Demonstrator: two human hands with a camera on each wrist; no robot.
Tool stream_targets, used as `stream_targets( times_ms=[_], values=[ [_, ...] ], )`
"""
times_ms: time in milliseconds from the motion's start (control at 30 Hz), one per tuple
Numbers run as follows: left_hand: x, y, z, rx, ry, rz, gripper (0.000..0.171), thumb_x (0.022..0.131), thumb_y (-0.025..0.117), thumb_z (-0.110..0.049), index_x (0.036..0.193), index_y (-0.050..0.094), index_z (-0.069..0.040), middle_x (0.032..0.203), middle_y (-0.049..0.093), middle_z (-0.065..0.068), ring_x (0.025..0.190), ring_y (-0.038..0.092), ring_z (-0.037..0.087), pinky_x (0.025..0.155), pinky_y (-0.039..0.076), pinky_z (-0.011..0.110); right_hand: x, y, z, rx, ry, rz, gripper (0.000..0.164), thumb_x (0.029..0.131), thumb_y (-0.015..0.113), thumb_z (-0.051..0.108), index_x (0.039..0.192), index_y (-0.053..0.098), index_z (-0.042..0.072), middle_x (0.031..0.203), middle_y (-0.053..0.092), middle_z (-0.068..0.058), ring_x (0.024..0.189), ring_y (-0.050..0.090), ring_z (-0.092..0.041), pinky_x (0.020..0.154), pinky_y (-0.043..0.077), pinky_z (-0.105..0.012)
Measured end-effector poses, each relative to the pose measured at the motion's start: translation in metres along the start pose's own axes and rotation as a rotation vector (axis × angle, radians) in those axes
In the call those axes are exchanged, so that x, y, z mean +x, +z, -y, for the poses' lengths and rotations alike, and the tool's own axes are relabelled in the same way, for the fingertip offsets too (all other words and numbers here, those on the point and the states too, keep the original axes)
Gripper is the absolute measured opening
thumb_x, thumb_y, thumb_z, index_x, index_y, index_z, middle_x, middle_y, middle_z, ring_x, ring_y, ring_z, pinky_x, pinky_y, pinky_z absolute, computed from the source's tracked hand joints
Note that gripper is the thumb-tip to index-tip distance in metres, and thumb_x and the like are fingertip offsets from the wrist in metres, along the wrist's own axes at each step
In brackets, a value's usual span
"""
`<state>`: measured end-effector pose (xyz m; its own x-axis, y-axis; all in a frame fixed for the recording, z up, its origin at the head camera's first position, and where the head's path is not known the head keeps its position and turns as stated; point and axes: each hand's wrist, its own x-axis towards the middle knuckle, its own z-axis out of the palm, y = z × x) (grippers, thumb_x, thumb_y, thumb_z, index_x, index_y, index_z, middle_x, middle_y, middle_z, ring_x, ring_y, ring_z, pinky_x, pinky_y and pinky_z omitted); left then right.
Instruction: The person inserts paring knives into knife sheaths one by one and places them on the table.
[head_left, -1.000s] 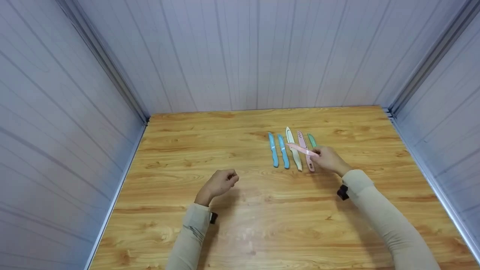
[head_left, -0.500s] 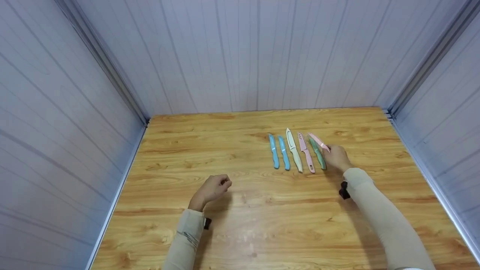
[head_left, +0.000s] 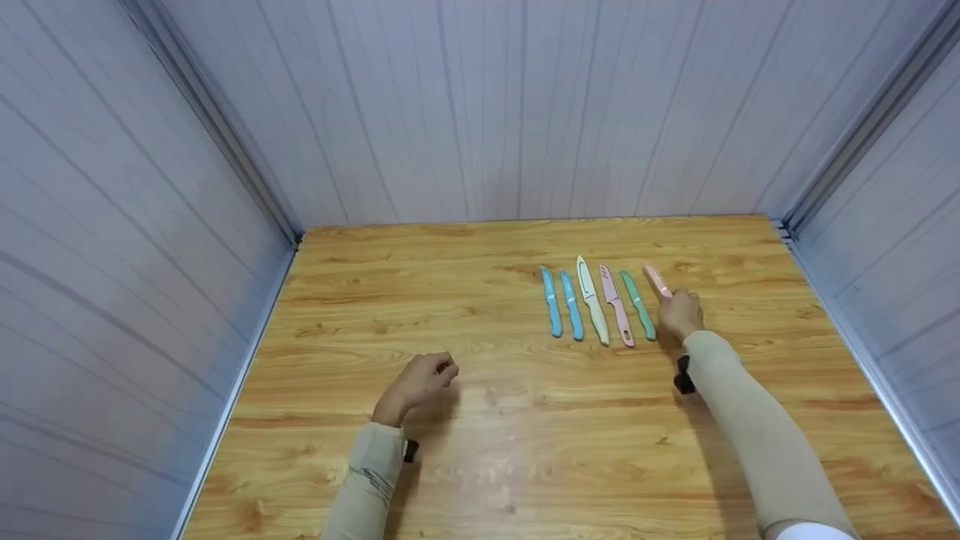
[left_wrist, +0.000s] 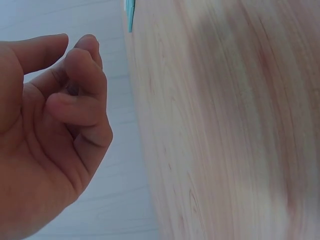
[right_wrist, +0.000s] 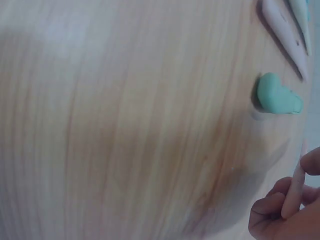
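In the head view my right hand (head_left: 681,313) pinches a pink knife (head_left: 657,280) at the right end of a row of knives. The right wrist view shows its pink handle (right_wrist: 295,192) between the thumb and fingers. Just left of it lies a green knife (head_left: 637,304). Further left come a pink knife with slots in its blade part (head_left: 616,304), a cream knife (head_left: 592,300) and two blue knives, one inner (head_left: 571,304) and one outer (head_left: 551,301). My left hand (head_left: 420,382) hovers over the table, its fingers loosely curled around nothing.
The knives lie side by side on a wood-grain table (head_left: 480,465), handles toward me. Pale panel walls stand at the back (head_left: 480,112), left (head_left: 112,262) and right (head_left: 900,225) of the table.
My right hand has carried the pink knife rightward, from over the row to beyond the green knife, and its blade end now points away from me. The left hand has drawn slightly back and left.
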<state>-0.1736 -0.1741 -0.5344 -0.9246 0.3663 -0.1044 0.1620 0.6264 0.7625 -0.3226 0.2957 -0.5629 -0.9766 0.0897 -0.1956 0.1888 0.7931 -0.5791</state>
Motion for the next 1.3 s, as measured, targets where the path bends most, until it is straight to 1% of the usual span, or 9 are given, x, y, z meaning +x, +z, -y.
stream_targets(
  times_ms=[100, 267, 433, 600, 733, 967, 1100, 1200, 1300],
  values=[
    [0.0, 0.001, 0.0, 0.003, 0.005, -0.009, 0.025, 0.101, 0.044, -0.016, 0.093, 0.062, 0.0, 0.071, 0.055, 0.002, 0.057, 0.042, 0.012, 0.057, 0.037, 0.029, 0.001, 0.002, -0.001, -0.002, 0.013, -0.008, 0.045, 0.102, 0.027, 0.017, 0.129, 0.034, -0.019, 0.121, 0.038, -0.039, 0.109, 0.042, -0.05, 0.094, 0.035, -0.055],
    [-0.001, 0.001, -0.002, -0.014, 0.005, -0.022, 0.025, 0.101, 0.044, -0.016, 0.092, 0.061, 0.001, 0.07, 0.054, 0.001, 0.058, 0.043, 0.012, 0.057, 0.037, 0.029, 0.002, 0.006, -0.004, -0.036, 0.009, -0.042, 0.041, 0.1, 0.03, 0.015, 0.12, 0.038, -0.019, 0.112, 0.043, -0.039, 0.103, 0.047, -0.05, 0.089, 0.038, -0.055],
    [-0.002, 0.003, -0.002, -0.008, 0.012, -0.011, 0.025, 0.101, 0.044, -0.016, 0.093, 0.061, 0.0, 0.07, 0.054, 0.0, 0.058, 0.044, 0.012, 0.056, 0.037, 0.029, 0.0, 0.009, -0.007, -0.098, 0.014, -0.046, 0.038, 0.099, 0.034, 0.015, 0.114, 0.043, -0.019, 0.106, 0.047, -0.038, 0.1, 0.05, -0.05, 0.085, 0.04, -0.055],
    [0.0, 0.004, -0.002, 0.001, 0.009, -0.002, 0.025, 0.101, 0.045, -0.016, 0.094, 0.062, 0.0, 0.071, 0.055, 0.0, 0.059, 0.045, 0.012, 0.056, 0.038, 0.028, 0.0, 0.008, -0.01, -0.112, 0.01, -0.06, 0.036, 0.098, 0.039, 0.016, 0.111, 0.051, -0.015, 0.102, 0.05, -0.034, 0.095, 0.053, -0.047, 0.081, 0.042, -0.054],
    [0.002, 0.006, -0.002, -0.003, -0.007, 0.011, 0.026, 0.101, 0.043, -0.017, 0.095, 0.062, 0.0, 0.073, 0.056, 0.002, 0.058, 0.044, 0.011, 0.055, 0.038, 0.028, -0.001, 0.007, -0.013, -0.122, -0.002, -0.064, 0.034, 0.097, 0.04, 0.016, 0.106, 0.052, -0.014, 0.096, 0.054, -0.031, 0.091, 0.056, -0.044, 0.076, 0.044, -0.052],
    [0.002, 0.009, -0.006, -0.038, 0.008, 0.032, 0.026, 0.102, 0.042, -0.015, 0.096, 0.062, 0.001, 0.079, 0.06, 0.016, 0.057, 0.043, 0.013, 0.055, 0.037, 0.029, 0.002, 0.009, -0.02, -0.155, -0.024, -0.074, 0.035, 0.097, 0.041, 0.018, 0.104, 0.053, -0.014, 0.096, 0.054, -0.031, 0.091, 0.056, -0.045, 0.076, 0.045, -0.052],
    [0.004, 0.009, -0.008, -0.03, 0.01, 0.032, 0.027, 0.103, 0.041, -0.017, 0.097, 0.061, -0.001, 0.08, 0.06, 0.014, 0.058, 0.044, 0.013, 0.056, 0.038, 0.03, 0.002, 0.008, -0.021, -0.145, -0.023, -0.066, 0.036, 0.097, 0.041, 0.018, 0.107, 0.051, -0.014, 0.096, 0.053, -0.031, 0.09, 0.055, -0.044, 0.077, 0.044, -0.052],
    [0.005, 0.009, -0.01, -0.016, 0.01, 0.031, 0.026, 0.103, 0.041, -0.018, 0.095, 0.061, -0.003, 0.076, 0.058, 0.01, 0.057, 0.043, 0.013, 0.056, 0.038, 0.03, 0.001, 0.007, -0.021, -0.137, -0.035, -0.07, 0.035, 0.096, 0.042, 0.018, 0.106, 0.051, -0.014, 0.096, 0.054, -0.031, 0.091, 0.055, -0.045, 0.078, 0.044, -0.052],
    [0.008, 0.008, -0.013, -0.006, 0.019, 0.025, 0.024, 0.102, 0.042, -0.017, 0.095, 0.062, -0.006, 0.076, 0.058, 0.011, 0.057, 0.043, 0.013, 0.055, 0.038, 0.03, -0.001, 0.005, -0.018, -0.135, -0.042, -0.071, 0.037, 0.097, 0.041, 0.02, 0.106, 0.051, -0.015, 0.097, 0.053, -0.033, 0.092, 0.054, -0.047, 0.079, 0.043, -0.054]
  ],
)
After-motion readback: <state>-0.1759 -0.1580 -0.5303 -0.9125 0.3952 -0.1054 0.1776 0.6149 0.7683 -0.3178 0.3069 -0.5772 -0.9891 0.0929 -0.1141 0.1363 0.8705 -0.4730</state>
